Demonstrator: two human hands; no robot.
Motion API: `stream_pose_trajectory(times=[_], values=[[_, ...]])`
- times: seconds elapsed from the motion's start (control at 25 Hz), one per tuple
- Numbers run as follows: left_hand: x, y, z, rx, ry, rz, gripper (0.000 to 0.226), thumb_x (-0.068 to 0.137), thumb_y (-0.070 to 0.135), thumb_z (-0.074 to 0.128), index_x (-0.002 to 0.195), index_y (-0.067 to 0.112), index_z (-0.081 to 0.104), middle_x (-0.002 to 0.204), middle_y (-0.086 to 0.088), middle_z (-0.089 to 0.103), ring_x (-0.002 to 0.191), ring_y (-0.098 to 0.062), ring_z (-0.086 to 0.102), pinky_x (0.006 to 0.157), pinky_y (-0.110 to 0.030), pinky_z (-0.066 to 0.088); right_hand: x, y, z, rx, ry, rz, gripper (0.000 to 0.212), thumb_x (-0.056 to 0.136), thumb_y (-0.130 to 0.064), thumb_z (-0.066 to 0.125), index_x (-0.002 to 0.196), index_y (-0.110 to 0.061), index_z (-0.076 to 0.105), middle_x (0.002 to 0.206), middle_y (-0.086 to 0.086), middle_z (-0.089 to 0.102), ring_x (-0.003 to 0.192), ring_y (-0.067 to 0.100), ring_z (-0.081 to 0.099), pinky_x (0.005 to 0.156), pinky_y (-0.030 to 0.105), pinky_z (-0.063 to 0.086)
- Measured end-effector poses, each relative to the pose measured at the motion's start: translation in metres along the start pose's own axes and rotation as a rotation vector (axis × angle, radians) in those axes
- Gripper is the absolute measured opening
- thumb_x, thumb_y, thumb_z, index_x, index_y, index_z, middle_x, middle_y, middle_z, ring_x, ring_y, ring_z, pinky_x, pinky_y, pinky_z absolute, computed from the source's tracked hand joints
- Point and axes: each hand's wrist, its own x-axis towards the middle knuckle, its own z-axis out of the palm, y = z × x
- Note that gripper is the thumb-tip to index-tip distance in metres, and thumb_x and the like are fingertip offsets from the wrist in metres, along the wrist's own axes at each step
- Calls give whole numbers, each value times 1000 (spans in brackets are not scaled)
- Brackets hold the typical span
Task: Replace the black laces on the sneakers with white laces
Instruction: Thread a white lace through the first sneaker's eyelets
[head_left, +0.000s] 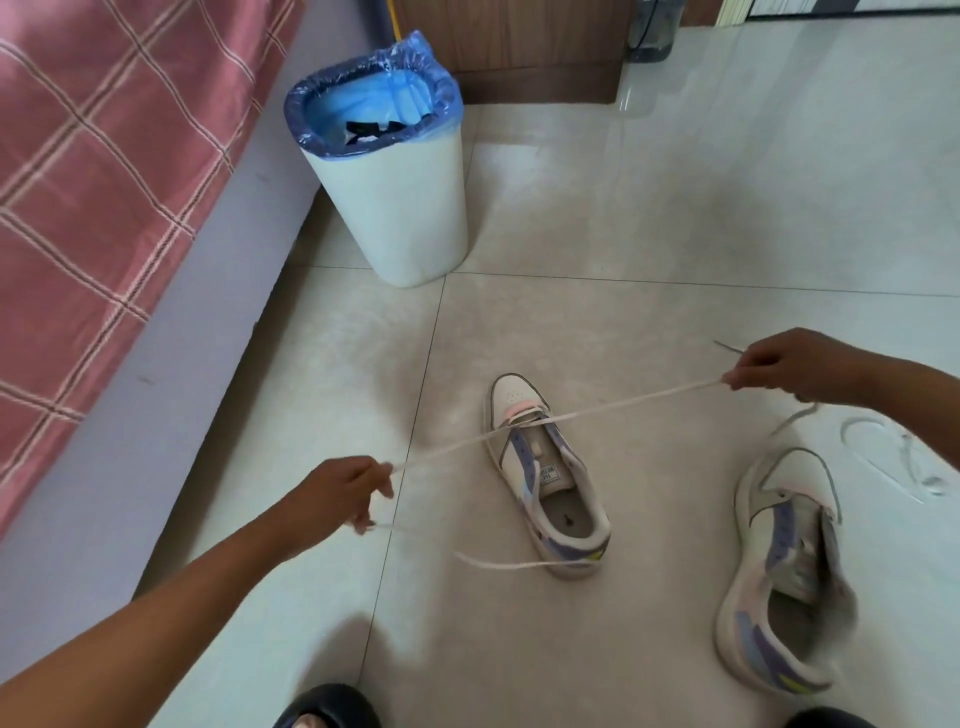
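Observation:
A white and purple sneaker (550, 483) stands on the floor tiles, toe pointing away. A white lace (613, 408) runs through its lowest eyelets near the toe and stretches taut to both sides. My left hand (345, 491) grips the lace's left end, low and left of the shoe. My right hand (795, 369) pinches the right end, up and to the right. A second sneaker (784, 566) with no lace lies at the right. Another white lace (904, 457) lies loose on the floor beside it. Something black (371, 130) lies in the bin.
A white bin (410, 208) with a blue liner stands behind the shoes. A bed with a pink checked cover (104, 156) fills the left side. Wooden furniture (519, 52) stands at the back. My black slippers (327, 706) show at the bottom edge.

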Motion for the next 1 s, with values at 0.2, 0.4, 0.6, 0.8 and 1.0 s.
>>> stream_pose_trajectory(times=[0.2, 0.4, 0.6, 0.8, 1.0], values=[[-27, -48, 5, 1237, -292, 244, 41, 99, 49, 29, 113, 28, 61, 108, 6, 64, 104, -14, 58, 86, -25, 40, 20, 17, 17, -558, 36, 101, 32, 93, -36, 55, 111, -10, 62, 114, 12, 60, 106, 27, 55, 86, 30, 40], [-4, -2, 39, 829, -85, 264, 38, 98, 45, 36, 97, 19, 64, 98, 3, 64, 95, -17, 59, 79, -29, 43, 25, -60, 88, -371, -120, -218, 29, 96, -31, 51, 115, -12, 60, 118, 8, 61, 109, 24, 54, 88, 28, 37], [66, 79, 90, 340, 75, 120, 35, 94, 37, 50, 90, 5, 64, 93, -16, 66, 86, -30, 61, 63, -31, 39, 25, -123, 143, -261, -145, -307, 31, 93, -33, 53, 117, -14, 47, 113, 9, 58, 95, 24, 53, 79, 32, 41], [101, 94, 105, 116, 55, -108, 46, 81, 40, 68, 106, 1, 61, 103, -17, 66, 97, -29, 64, 65, -29, 42, 26, -131, 156, -482, -36, -435, 33, 92, -26, 50, 124, -19, 47, 116, 10, 49, 107, 28, 49, 76, 34, 38], [97, 88, 103, 50, -48, -43, 29, 90, 27, 59, 67, 10, 54, 69, -7, 56, 70, -21, 56, 65, -29, 45, 32, -129, 164, -538, 117, -506, 25, 94, -22, 45, 116, -14, 55, 111, 11, 52, 101, 29, 50, 68, 32, 33]])
